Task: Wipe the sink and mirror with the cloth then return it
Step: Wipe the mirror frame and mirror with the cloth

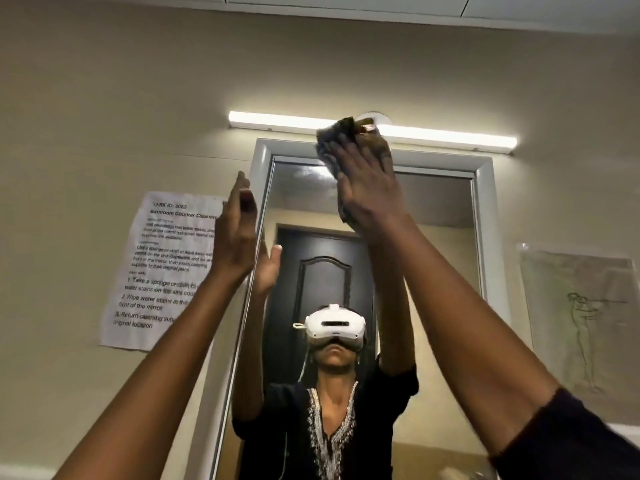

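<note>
The mirror [443,258] hangs on the beige wall in a pale frame and reflects a person wearing a white headset. My right hand [370,188] is raised high and presses a dark, crumpled cloth [336,138] flat against the mirror's top edge, near the frame. My left hand [235,237] is lifted beside the mirror's left frame, fingers straight and together, holding nothing. The sink is out of view below.
A lit tube lamp [277,121] runs above the mirror. A printed task sheet [156,271] is taped to the wall on the left, and a sketch on paper [581,323] hangs on the right. A dark door shows in the reflection.
</note>
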A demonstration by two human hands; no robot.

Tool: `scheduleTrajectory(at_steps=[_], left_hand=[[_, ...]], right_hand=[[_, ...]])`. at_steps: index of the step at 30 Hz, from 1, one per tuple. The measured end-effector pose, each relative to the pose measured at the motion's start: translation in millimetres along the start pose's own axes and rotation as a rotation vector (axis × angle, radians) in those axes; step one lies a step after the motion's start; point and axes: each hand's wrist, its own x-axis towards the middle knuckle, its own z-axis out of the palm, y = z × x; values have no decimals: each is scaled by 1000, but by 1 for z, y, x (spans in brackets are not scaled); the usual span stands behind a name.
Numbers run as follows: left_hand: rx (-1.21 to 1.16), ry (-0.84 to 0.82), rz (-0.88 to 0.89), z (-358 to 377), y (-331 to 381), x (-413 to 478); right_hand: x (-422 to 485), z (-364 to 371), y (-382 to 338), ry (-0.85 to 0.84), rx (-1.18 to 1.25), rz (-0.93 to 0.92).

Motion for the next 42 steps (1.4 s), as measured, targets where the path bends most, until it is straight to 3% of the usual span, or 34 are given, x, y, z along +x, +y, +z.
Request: scheduleTrajectory(at_steps=[3,7,9,14,17,19,21,24,29,33,35,38,42], left_hand=[[-23,9,31,12,-8,-4],[148,133,150,19,-27,-4],[221,122,185,15,-30,-4],[275,84,231,14,-28,-6],[265,96,219,12,-34,-4],[219,99,192,9,-34,-3],[176,93,172,10,-32,-5],[152,83,174,9,-27,-7],[119,68,170,4,-20,-8],[131,67,167,7,-24,-7],[142,84,166,7,-27,-6],[151,87,180,9,-28,-9],[115,79,178,8,-27,-8]], right_hand=[[-5,21,-38,42,37,98],[-21,40,-97,-40,18,-342],[-12,38,-88,-98,39,-365],[-10,13,-10,40,58,-94],[-34,0,48,225,74,316],[-53,0,61,254,36,582],[-68,6,50,239,7,681],[-78,18,-4,229,71,541],[-119,37,-104,-59,67,-101],[-129,23,-70,-136,4,-258],[-132,11,-27,-75,26,-114],[-145,-11,47,59,73,335],[-152,-4,42,133,-36,631]])
